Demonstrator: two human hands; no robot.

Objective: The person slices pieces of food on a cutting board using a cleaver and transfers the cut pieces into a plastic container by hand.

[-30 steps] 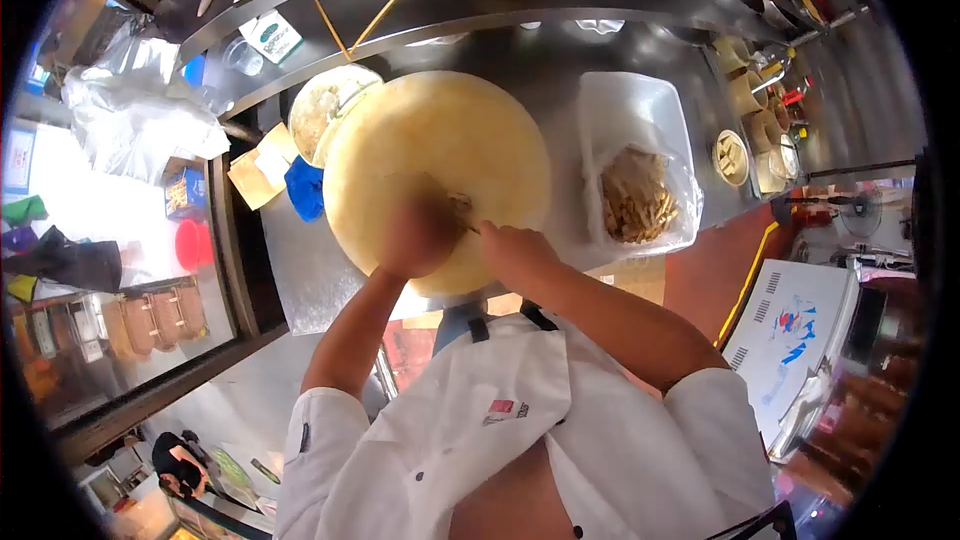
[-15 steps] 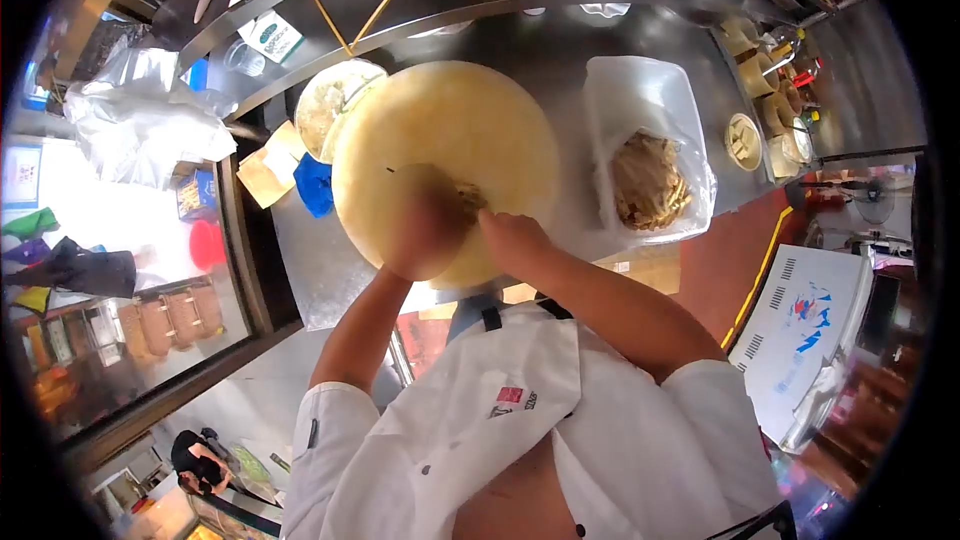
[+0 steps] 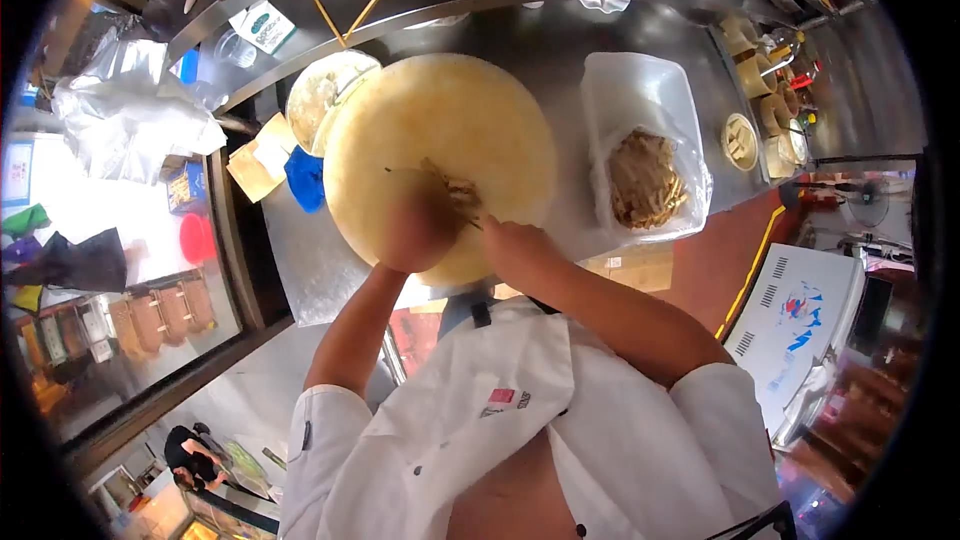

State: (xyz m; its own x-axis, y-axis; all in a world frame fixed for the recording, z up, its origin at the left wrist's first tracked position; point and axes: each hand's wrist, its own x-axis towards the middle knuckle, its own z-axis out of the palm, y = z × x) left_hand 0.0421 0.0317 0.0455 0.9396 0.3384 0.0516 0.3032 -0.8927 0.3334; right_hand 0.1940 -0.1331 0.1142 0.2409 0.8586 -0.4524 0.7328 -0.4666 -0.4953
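A round yellowish board (image 3: 450, 100) lies on the metal counter. My left hand (image 3: 415, 225) is over its lower left part, smeared by motion, so its fingers cannot be made out. Just right of it, my right hand (image 3: 515, 248) has its fingers closed near the board's lower edge. A thin dark end shows at its fingertips, but what it grips is mostly hidden. Shredded brownish pieces (image 3: 460, 192) lie on the board between and above the hands. A small dark sliver lies to their upper left.
A white tub (image 3: 640, 90) with brown strips stands right of the board, beside a small bowl (image 3: 740, 140). A bowl of pale food (image 3: 325, 95), a blue cloth (image 3: 304, 180) and chopsticks (image 3: 380, 0) are at the left. A person (image 3: 190, 455) is far off at lower left.
More of the brownish pieces show on the board beside my left hand, which stays blurred. My right hand remains closed close by. The view has shifted slightly.
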